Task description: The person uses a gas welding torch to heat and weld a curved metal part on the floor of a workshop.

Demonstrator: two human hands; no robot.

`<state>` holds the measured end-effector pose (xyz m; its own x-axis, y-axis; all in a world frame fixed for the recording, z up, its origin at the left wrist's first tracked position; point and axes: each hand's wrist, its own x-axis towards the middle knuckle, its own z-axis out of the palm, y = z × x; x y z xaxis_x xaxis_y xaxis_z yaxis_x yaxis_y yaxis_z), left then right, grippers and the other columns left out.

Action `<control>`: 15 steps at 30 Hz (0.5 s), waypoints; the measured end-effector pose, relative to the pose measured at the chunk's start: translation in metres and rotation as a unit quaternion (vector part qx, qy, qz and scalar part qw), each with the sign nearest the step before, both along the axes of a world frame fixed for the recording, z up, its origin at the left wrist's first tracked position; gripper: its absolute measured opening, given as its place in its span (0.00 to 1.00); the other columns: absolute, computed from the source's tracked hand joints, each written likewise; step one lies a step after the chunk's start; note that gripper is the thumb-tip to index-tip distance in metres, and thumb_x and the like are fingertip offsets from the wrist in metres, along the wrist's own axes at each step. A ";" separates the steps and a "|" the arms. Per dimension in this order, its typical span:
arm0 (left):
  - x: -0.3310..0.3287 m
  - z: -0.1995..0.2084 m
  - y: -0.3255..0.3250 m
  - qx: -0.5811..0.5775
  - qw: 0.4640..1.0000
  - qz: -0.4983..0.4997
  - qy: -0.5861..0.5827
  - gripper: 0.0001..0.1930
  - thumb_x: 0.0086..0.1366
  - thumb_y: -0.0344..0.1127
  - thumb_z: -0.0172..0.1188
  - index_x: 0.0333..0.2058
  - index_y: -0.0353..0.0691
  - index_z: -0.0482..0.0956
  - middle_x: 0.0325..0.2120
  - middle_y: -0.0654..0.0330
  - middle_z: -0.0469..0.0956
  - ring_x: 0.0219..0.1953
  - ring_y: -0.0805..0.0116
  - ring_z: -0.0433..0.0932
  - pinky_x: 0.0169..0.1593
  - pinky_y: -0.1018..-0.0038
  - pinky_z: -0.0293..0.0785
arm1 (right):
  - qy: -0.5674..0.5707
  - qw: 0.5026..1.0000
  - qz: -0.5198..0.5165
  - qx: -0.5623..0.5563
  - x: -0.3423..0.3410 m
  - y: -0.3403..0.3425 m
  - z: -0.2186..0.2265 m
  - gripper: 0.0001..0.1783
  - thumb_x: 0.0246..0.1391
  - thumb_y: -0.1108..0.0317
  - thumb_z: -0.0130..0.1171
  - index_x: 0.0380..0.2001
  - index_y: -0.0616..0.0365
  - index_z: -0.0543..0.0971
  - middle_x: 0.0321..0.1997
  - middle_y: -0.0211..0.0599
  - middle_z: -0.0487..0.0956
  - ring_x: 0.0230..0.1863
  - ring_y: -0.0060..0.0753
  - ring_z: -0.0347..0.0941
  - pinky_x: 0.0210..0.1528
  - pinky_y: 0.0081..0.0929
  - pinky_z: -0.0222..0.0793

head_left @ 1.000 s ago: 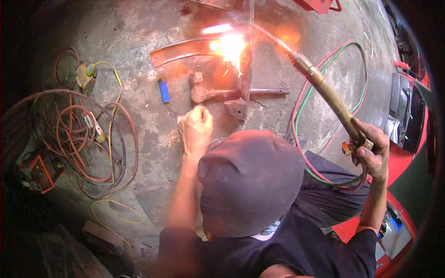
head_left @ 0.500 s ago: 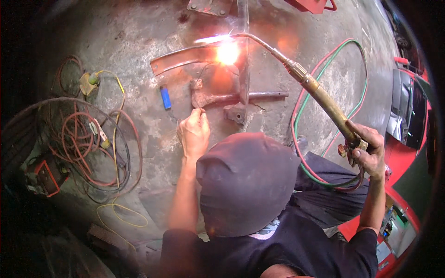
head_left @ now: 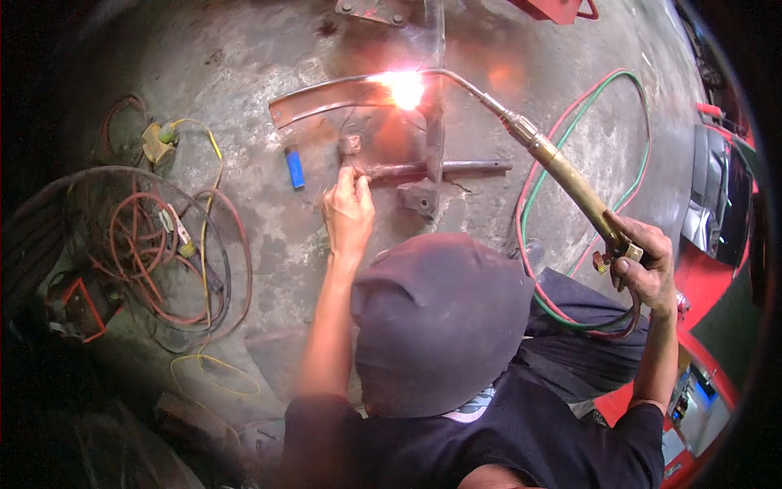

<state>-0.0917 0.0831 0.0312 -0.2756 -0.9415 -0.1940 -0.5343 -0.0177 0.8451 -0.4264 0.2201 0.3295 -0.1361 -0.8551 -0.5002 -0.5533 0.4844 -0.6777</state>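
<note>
My right hand [head_left: 646, 262] grips a brass gas torch [head_left: 573, 174] by its handle. The bent tip points left, and a glaring flame [head_left: 405, 90] hides part of a curved metal channel [head_left: 305, 107]. My left hand [head_left: 350, 213] is closed in a pinch, apparently on a thin wire-like rod that hardly shows. Its fingertips are beside the rusty left end of a dark metal tube [head_left: 476, 165]. That tube crosses a long flat metal bar [head_left: 436, 138], and a small bracket [head_left: 418, 200] lies beneath it.
A blue lighter-shaped piece [head_left: 294, 168] lies left of the tube. Red and green hoses [head_left: 525, 204] loop at the right. Tangled cables [head_left: 138, 244] and a red-edged box [head_left: 81, 310] are at left. My dark-clothed knee [head_left: 444, 318] rises in front.
My left hand has shifted slightly up and right, nearer the tube's rusty end. The torch stays at the channel, its flame still burning. The whole view has moved a little.
</note>
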 end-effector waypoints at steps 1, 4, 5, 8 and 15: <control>-0.002 -0.002 0.000 0.000 1.000 0.001 -0.004 0.10 0.66 0.27 0.58 0.45 0.34 0.79 0.31 0.44 0.83 0.35 0.42 0.82 0.40 0.54 0.75 | -0.004 1.000 0.001 0.000 0.000 0.000 -0.001 0.36 0.49 0.58 0.67 0.58 0.71 0.77 0.43 0.50 0.83 0.33 0.34 0.83 0.37 0.29 0.76; 0.000 -0.001 0.001 -0.051 0.998 0.022 0.027 0.16 0.66 0.27 0.57 0.53 0.32 0.76 0.38 0.44 0.82 0.40 0.42 0.81 0.45 0.54 0.75 | 0.010 1.000 0.014 -0.022 -0.001 0.003 0.001 0.35 0.48 0.58 0.66 0.57 0.70 0.77 0.40 0.48 0.83 0.29 0.30 0.81 0.35 0.27 0.75; 0.004 0.002 0.002 -0.079 0.996 0.032 0.002 0.17 0.66 0.27 0.57 0.54 0.32 0.76 0.41 0.44 0.82 0.43 0.42 0.80 0.48 0.54 0.74 | 0.004 1.000 0.005 -0.027 -0.001 0.004 0.000 0.35 0.48 0.59 0.66 0.58 0.70 0.77 0.39 0.46 0.82 0.28 0.28 0.79 0.33 0.26 0.74; 0.016 0.000 0.007 -0.111 0.992 0.038 -0.034 0.18 0.66 0.26 0.57 0.55 0.31 0.75 0.48 0.46 0.80 0.50 0.44 0.76 0.56 0.54 0.71 | -0.006 0.999 -0.028 -0.024 0.002 0.007 0.002 0.35 0.49 0.59 0.66 0.58 0.70 0.77 0.36 0.44 0.82 0.23 0.23 0.75 0.28 0.23 0.70; 0.030 -0.027 0.013 -0.171 0.975 -0.084 -0.113 0.13 0.62 0.28 0.63 0.45 0.35 0.81 0.44 0.51 0.79 0.49 0.52 0.75 0.54 0.57 0.69 | -0.017 0.999 -0.031 -0.039 0.002 0.008 -0.005 0.35 0.49 0.59 0.66 0.58 0.70 0.77 0.34 0.42 0.81 0.22 0.24 0.76 0.29 0.23 0.71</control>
<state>-0.0617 0.0962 0.0040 -0.4173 -0.9074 0.0503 -0.6791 0.3481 0.6462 -0.4249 0.2276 0.3243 -0.1742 -0.8821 -0.4376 -0.4996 0.4621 -0.7327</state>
